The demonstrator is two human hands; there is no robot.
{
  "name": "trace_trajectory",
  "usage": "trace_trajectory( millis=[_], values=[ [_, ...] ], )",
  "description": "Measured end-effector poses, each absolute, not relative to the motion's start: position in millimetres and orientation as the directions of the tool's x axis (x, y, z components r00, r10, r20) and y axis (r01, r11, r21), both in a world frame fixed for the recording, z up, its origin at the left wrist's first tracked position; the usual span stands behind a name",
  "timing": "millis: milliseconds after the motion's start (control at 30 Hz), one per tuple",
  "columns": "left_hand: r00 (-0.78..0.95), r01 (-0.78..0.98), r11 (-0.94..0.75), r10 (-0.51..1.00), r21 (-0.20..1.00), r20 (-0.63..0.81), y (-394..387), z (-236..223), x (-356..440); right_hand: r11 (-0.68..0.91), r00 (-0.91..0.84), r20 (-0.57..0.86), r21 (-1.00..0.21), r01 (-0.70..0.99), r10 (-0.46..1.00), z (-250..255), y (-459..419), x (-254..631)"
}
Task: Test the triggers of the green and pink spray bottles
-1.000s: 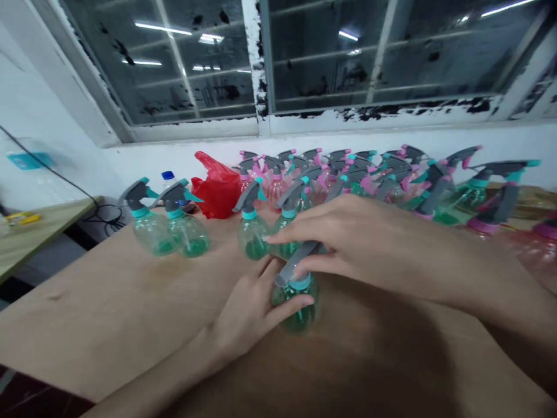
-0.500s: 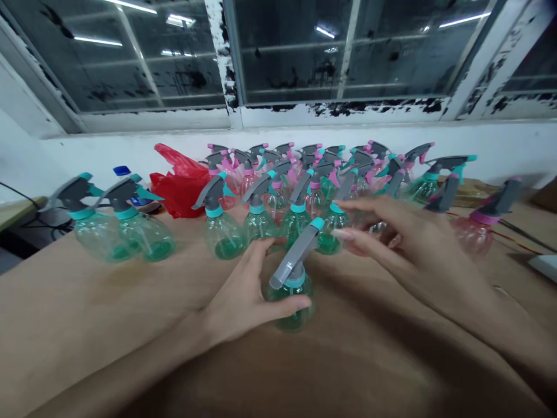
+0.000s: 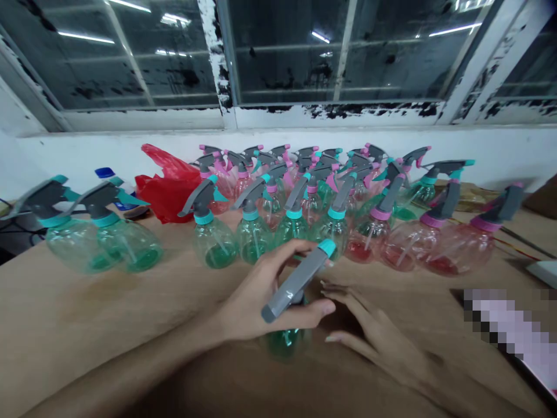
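A green see-through spray bottle [image 3: 285, 342] with a grey trigger head and a turquoise nozzle tip stands nearest to me. My left hand [image 3: 265, 296] wraps round its neck just below the head, thumb in front; the collar is mostly hidden. To its right, my right hand [image 3: 369, 331] is held low over the table, fingers apart and holding nothing. Behind the hands is a row of similar bottles: a green spray bottle [image 3: 215, 247] and others with turquoise collars, then a pink spray bottle [image 3: 365, 241] and others with pink collars.
More sprayers crowd the back by the wall. Two green spray bottles [image 3: 130, 244] stand at the left, near a red plastic bag [image 3: 169, 188] and a blue-capped bottle [image 3: 104, 173]. A pixelated flat object [image 3: 513, 337] lies at the right on the wooden table [image 3: 152, 325].
My left hand has closed round the neck of the near bottle. My right hand has come down and towards me, from over the row to beside that bottle. The view has shifted slightly.
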State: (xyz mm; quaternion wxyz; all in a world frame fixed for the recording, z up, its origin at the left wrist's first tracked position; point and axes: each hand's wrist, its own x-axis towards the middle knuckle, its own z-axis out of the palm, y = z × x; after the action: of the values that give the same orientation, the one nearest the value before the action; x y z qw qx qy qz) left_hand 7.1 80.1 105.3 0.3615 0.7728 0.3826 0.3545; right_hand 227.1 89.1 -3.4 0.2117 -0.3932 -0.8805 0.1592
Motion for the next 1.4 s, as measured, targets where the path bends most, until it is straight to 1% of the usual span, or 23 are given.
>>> trace_trajectory(
  millis=[67, 167, 233, 333, 600, 700, 867, 1133, 1233, 1300, 1400],
  values=[
    [0.434, 0.369, -0.455, 0.855, 0.811, 0.282, 80.9, 104.9, 8.7, 0.675, -0.64, 0.252, -0.438, 0.594, 0.726, -11.5, 89.8, 227.9],
    [0.368, 0.415, -0.529, 0.841, 0.74, 0.395, 83.5, 100.8, 8.9, 0.713, -0.655, 0.293, -0.383, 0.588, 0.697, -17.9, 91.0, 228.2],
    [0.357, 0.425, -0.585, 0.809, 0.69, 0.466, 84.9, 97.0, 8.3, 0.724, -0.649, 0.323, -0.338, 0.601, 0.689, -20.0, 91.2, 228.6],
    [0.364, 0.435, -0.629, 0.777, 0.644, 0.513, 84.7, 92.3, 8.2, 0.737, -0.646, 0.356, -0.291, 0.61, 0.675, -22.0, 91.3, 229.5],
    [0.385, 0.404, -0.732, 0.68, 0.549, 0.624, 83.0, 88.7, 9.8, 0.734, -0.651, 0.342, -0.278, 0.619, 0.678, -25.2, 91.7, 231.2],
    [0.409, 0.41, -0.744, 0.667, 0.527, 0.622, 83.8, 90.5, 8.8, 0.748, -0.665, 0.343, -0.271, 0.606, 0.664, -25.9, 92.4, 231.5],
    [0.424, 0.46, -0.705, 0.708, 0.54, 0.564, 82.4, 95.5, 8.5, 0.739, -0.662, 0.329, -0.292, 0.606, 0.673, -31.3, 92.9, 233.7],
    [0.419, 0.458, -0.712, 0.701, 0.532, 0.578, 88.9, 96.4, 2.1, 0.741, -0.678, 0.299, -0.278, 0.612, 0.672, -35.5, 93.3, 236.3],
    [0.407, 0.503, -0.69, 0.72, 0.52, 0.562, 96.1, 97.6, -2.6, 0.741, -0.675, 0.308, -0.3, 0.6, 0.671, -33.7, 93.7, 236.2],
    [0.381, 0.53, -0.63, 0.775, 0.567, 0.504, 99.4, 99.4, -4.3, 0.733, -0.666, 0.306, -0.317, 0.602, 0.68, -32.0, 93.6, 236.0],
    [0.331, 0.525, -0.512, 0.859, 0.68, 0.39, 100.4, 100.5, -3.4, 0.715, -0.661, 0.276, -0.324, 0.619, 0.698, -29.6, 93.4, 235.7]
  ],
)
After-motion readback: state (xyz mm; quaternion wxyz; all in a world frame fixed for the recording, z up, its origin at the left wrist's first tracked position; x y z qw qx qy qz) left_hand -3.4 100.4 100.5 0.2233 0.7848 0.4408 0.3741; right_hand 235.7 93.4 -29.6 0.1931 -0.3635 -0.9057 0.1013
